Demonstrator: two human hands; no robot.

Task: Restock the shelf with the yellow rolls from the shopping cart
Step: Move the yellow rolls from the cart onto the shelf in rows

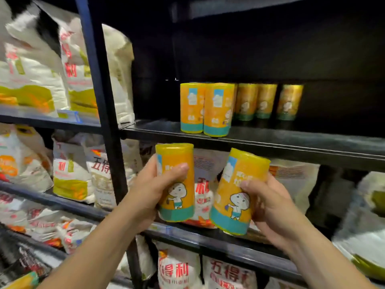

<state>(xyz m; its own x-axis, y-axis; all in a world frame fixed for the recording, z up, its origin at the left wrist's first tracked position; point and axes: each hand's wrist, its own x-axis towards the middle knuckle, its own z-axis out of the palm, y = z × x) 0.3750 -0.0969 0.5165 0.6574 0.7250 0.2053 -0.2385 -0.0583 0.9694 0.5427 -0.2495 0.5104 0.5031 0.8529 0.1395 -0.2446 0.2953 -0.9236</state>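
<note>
Stock in transit: two yellow rolls, held just below the black shelf (pixel 270 142). Left hand (pixel 154 190) is wrapped round the upright roll (pixel 177 184); right hand (pixel 268 207) is wrapped round the tilted roll (pixel 235 195). Already shelved: front pair (pixel 206 109), and seemingly three back rolls (pixel 268 102) in dim light. Step: carrying up. Next: lift both over the edge and stand them beside the front pair.

Near-left roll (pixel 176 182) and near-right roll (pixel 237 192) (6 o'clock in frame): glossy plastic film wrap, smooth, faint wrinkles at the top rims. Shelved rolls (pixel 216 109), 12 o'clock of those: same shiny film. Shelf board (pixel 270 142): dark painted metal, soft sheen along front edge. Upright post (pixel 100 80), 9 o'clock: dark metal, smooth. Sacks (pixel 33 65), 10 o'clock: white, crinkled plastic-looking skin, blurred.
</note>
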